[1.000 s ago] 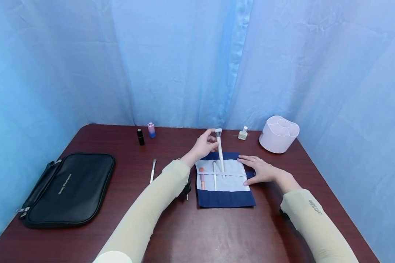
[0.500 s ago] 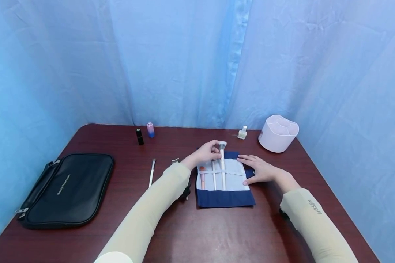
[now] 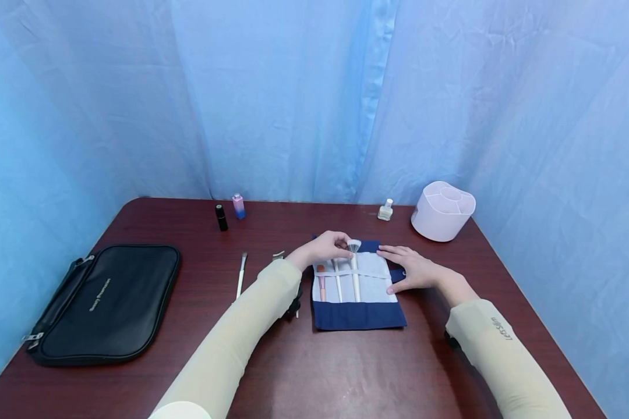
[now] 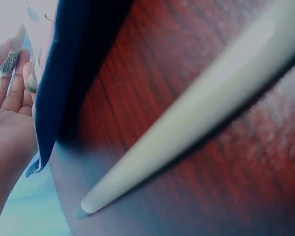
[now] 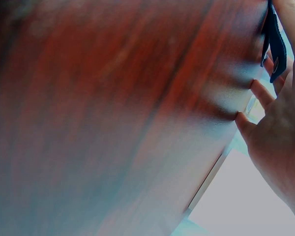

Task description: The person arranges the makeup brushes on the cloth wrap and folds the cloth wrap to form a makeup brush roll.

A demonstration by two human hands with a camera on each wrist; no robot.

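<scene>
- The counter [image 3: 304,372] is dark red wood, and everything on it lies spread out flat, I think so that you can see each piece and reach it without moving another one.
- The black pouch [image 3: 107,299] lies flat near the left edge, zipped as far as I can tell, well apart from your hands.
- The brush roll [image 3: 357,314] is opened flat in the middle of the counter. Its pale inner panel has an elastic band across it, and this band keeps the brushes side by side and straight.
- The white organiser [image 3: 442,212] stands upright by the far right corner, with the small pale bottle [image 3: 385,210] just beside it along the far edge.
- Your right hand [image 3: 416,269] lies flat with straight fingers on the right side of the roll. It holds nothing; in my judgement it presses the cloth so the roll does not slide.
- Your left hand [image 3: 322,247] has its fingers curled at the top of the white brush [image 3: 354,270], pinching it just under the bristles. The brush is already under the band, between the right hand and two other brushes [image 3: 329,278].
- A loose thin brush [image 3: 241,273] lies on the counter left of the roll, and its pale handle fills the left wrist view.
- The pink bottle [image 3: 238,206] and the black tube [image 3: 221,217] stand upright near the far edge, left of the middle.
</scene>
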